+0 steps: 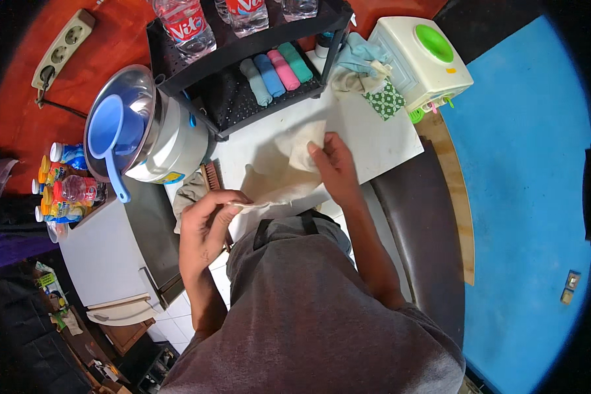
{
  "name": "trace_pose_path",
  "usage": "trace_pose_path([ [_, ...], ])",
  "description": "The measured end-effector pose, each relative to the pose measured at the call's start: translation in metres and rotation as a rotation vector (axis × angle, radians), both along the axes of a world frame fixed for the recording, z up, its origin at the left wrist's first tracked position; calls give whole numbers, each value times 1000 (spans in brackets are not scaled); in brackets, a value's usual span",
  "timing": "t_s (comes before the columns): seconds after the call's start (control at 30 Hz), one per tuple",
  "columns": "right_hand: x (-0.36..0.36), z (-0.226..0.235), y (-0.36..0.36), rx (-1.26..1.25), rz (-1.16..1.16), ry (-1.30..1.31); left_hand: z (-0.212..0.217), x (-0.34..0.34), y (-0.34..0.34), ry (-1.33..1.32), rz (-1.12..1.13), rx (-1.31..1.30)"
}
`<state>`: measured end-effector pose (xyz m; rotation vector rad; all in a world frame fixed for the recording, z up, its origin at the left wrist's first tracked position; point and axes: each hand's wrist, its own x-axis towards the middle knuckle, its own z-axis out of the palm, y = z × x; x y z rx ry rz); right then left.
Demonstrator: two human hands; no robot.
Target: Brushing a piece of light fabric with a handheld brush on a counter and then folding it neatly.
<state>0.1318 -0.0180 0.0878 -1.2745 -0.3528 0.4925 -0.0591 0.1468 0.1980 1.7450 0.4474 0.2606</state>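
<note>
A cream-coloured cloth [277,188] is stretched between my two hands above the white tabletop [382,139]. My left hand [210,220] pinches one edge between thumb and fingers, close to my body. Higher up and to the right, my right hand [337,167] grips a folded-over part of the same cloth, thumb on top. The cloth's middle sags between the hands. Beyond it, several rolled cloths in grey, blue, pink and green [295,62] lie side by side on the lower shelf of a black rack [236,118].
Water bottles [187,29] stand on the rack's top. To the left, a blue dipper [108,128] rests in a metal basin [141,98] on a white container. A brush [210,176] lies near my left hand. At right are crumpled cloths [361,65] and a white-green dispenser [414,59].
</note>
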Motion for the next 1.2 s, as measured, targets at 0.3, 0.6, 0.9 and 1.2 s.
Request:
trace_pose_path([
  [0.3, -23, 65, 4, -65, -15, -303, 7, 35, -22, -295, -99, 138],
  [0.6, -42, 91, -4, -80, 190, -200, 1, 43, -30, -281, 11, -234],
  [0.9, -47, 88, -2, 91, 174, -205, -8, 41, -31, -283, 115, -357],
  [1.2, -27, 63, -14, -462, 224, -750, -11, 40, -16, -239, 388, 2],
])
